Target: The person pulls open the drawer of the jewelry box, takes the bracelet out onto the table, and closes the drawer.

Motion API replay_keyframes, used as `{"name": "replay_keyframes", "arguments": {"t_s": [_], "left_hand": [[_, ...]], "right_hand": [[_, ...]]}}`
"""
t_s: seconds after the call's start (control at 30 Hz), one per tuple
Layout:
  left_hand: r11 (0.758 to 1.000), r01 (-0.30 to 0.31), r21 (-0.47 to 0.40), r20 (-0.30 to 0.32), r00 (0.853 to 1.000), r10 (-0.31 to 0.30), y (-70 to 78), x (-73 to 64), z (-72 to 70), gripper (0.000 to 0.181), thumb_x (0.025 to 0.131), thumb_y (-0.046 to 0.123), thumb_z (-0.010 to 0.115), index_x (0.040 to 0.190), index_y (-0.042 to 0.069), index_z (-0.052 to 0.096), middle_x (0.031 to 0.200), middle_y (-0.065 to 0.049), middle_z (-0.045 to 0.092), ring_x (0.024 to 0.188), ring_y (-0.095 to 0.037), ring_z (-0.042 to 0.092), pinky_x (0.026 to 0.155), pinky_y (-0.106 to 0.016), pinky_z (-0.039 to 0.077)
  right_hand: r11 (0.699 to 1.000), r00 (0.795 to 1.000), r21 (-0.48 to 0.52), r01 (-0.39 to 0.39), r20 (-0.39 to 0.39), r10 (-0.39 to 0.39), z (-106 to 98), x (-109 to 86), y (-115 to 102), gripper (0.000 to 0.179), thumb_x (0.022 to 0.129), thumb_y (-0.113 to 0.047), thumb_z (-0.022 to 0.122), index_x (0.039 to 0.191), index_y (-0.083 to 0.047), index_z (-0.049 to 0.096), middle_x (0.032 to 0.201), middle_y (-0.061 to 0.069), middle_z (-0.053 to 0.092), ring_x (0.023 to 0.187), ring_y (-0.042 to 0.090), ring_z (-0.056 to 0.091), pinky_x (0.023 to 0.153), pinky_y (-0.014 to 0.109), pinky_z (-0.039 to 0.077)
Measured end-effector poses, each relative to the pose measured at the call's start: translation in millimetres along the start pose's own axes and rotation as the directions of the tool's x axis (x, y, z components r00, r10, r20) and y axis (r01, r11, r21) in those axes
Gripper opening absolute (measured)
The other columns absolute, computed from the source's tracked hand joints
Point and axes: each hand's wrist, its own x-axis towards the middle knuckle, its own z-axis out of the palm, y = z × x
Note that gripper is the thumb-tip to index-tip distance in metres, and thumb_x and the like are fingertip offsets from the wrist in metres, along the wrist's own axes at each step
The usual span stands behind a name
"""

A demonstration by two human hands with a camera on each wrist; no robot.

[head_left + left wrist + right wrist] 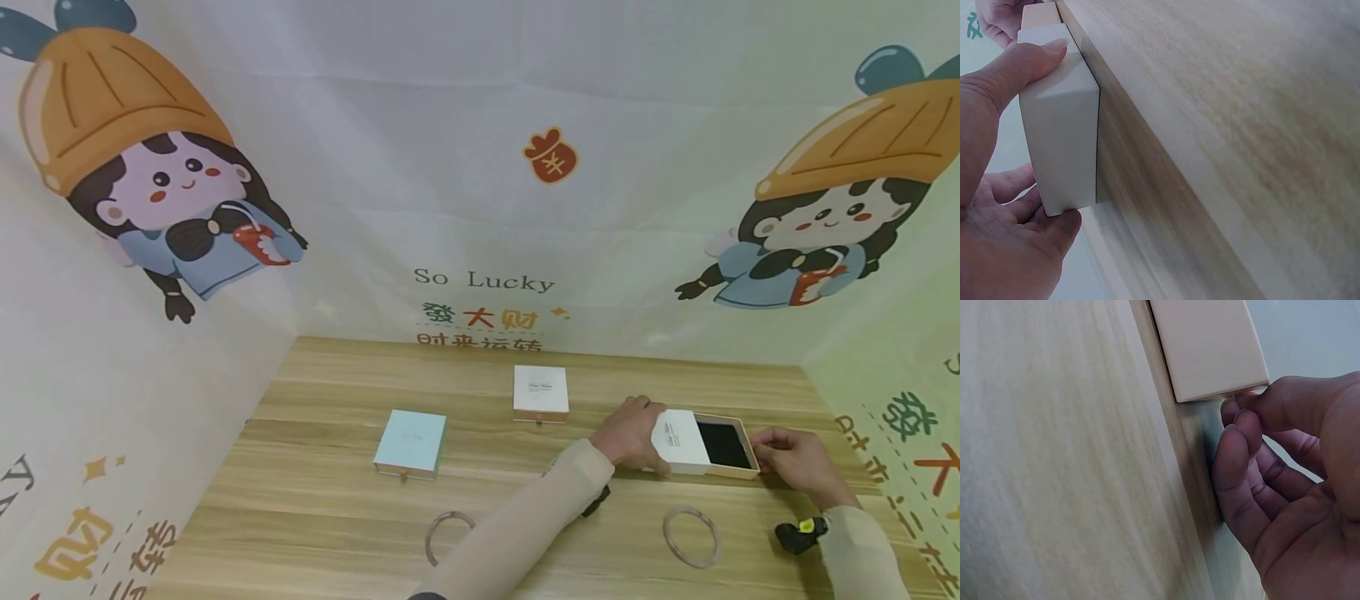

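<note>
At the right of the table lies a white drawer-style gift box, its white sleeve gripped by my left hand. In the left wrist view, the thumb presses one side of the sleeve and fingers hold the opposite side. A peach-edged inner drawer with a black lining sticks partly out to the right. My right hand is at the drawer's outer end. The right wrist view shows its thumb and fingertips pinched together at the drawer's end; whatever tab they pinch is hidden.
A clear pinkish bangle lies in front of the box. Another bangle is partly behind the left sleeve. A closed white box stands at the back and a closed light-blue box at the left. Printed cloth walls surround the wooden table.
</note>
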Motion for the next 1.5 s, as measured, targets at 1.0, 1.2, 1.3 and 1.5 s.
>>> {"name": "replay_keyframes", "arguments": {"t_s": [1.0, 1.2, 1.3, 1.5], "left_hand": [[1.0, -0.001, -0.002, 0.001, 1.0, 0.001, 0.8, -0.5, -2.0, 0.097, 0.073, 0.048, 0.091, 0.153, 0.022, 0.045, 0.147, 0.007, 0.052, 0.133, -0.006, 0.048, 0.106, -0.016, 0.043], [1.0, -0.001, -0.001, 0.002, 1.0, 0.001, 0.7, -0.7, -1.9, 0.096, 0.073, 0.049, 0.091, 0.154, 0.022, 0.045, 0.149, 0.007, 0.051, 0.136, -0.007, 0.047, 0.108, -0.018, 0.043], [1.0, 0.0, -0.003, 0.001, 1.0, 0.0, 0.3, -0.3, -1.2, 0.096, 0.074, 0.048, 0.091, 0.154, 0.022, 0.045, 0.149, 0.007, 0.051, 0.136, -0.007, 0.047, 0.108, -0.018, 0.043], [1.0, -0.002, -0.003, -0.003, 1.0, 0.002, 0.9, -0.5, -1.5, 0.096, 0.073, 0.047, 0.091, 0.153, 0.021, 0.045, 0.148, 0.007, 0.051, 0.135, -0.007, 0.047, 0.107, -0.017, 0.043]], "right_hand": [[0.994, 0.997, -0.1, 0.049, -0.048, -0.054, 4, 3.1, -5, 0.022, 0.098, -0.006, 0.059, 0.107, 0.01, 0.071, 0.082, 0.005, 0.075, 0.065, 0.0, 0.06, 0.059, 0.022, 0.05], [0.996, 0.997, -0.065, 0.058, -0.056, -0.062, 8, 2.6, -8, 0.02, 0.096, -0.004, 0.06, 0.104, 0.012, 0.07, 0.077, 0.0, 0.073, 0.063, 0.0, 0.06, 0.058, 0.022, 0.052], [0.996, 0.997, -0.073, 0.053, -0.057, -0.057, 10, 2.3, -9, 0.02, 0.096, -0.004, 0.06, 0.103, 0.011, 0.07, 0.075, -0.001, 0.072, 0.062, 0.001, 0.059, 0.057, 0.022, 0.051], [0.998, 0.998, -0.061, 0.033, -0.059, -0.036, 12, 0.7, -12, 0.02, 0.097, -0.005, 0.06, 0.104, 0.011, 0.07, 0.075, -0.001, 0.07, 0.062, 0.003, 0.059, 0.057, 0.023, 0.051]]}}
